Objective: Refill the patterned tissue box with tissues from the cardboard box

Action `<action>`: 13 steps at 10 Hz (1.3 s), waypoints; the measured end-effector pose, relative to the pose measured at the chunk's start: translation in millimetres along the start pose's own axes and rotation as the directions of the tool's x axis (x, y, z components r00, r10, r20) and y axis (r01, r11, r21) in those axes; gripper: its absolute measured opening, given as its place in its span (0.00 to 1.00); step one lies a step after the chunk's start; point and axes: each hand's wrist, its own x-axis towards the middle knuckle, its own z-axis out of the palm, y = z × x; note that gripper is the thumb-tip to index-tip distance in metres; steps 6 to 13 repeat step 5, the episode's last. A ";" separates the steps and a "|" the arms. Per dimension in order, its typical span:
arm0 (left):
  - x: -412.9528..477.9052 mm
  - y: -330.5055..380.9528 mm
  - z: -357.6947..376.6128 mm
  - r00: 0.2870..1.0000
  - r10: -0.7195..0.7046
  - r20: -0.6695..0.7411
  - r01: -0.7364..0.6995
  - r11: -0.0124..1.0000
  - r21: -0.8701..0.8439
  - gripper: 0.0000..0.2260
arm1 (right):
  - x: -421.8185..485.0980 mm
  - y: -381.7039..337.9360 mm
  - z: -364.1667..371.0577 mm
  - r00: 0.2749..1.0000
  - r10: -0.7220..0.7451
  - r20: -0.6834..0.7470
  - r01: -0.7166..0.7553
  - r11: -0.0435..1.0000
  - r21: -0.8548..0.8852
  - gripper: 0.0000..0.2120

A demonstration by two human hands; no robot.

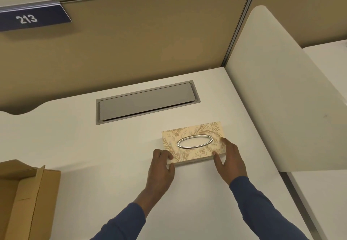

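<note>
The patterned tissue box (189, 151), beige with a leaf print and a silver oval opening on top, lies flat on the white desk (93, 145) right of centre. My left hand (161, 168) grips its near left corner with fingers and thumb. My right hand (231, 161) clasps its right end, thumb on the near edge. No tissue shows through the oval. The open cardboard box (28, 196) stands at the lower left edge of the desk, flaps up; its contents are hidden from here.
A grey cable hatch (146, 102) is set into the desk behind the tissue box. A tan partition wall (150, 38) with a "213" label (28, 19) rises at the back. A white side divider (281, 98) closes off the right.
</note>
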 end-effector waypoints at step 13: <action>-69.2 -64.5 -41.9 0.996 -0.061 -0.065 0.075 0.969 0.237 0.16 | -83.5 -75.8 38.8 0.938 -0.256 0.234 0.308 0.925 -0.224 0.32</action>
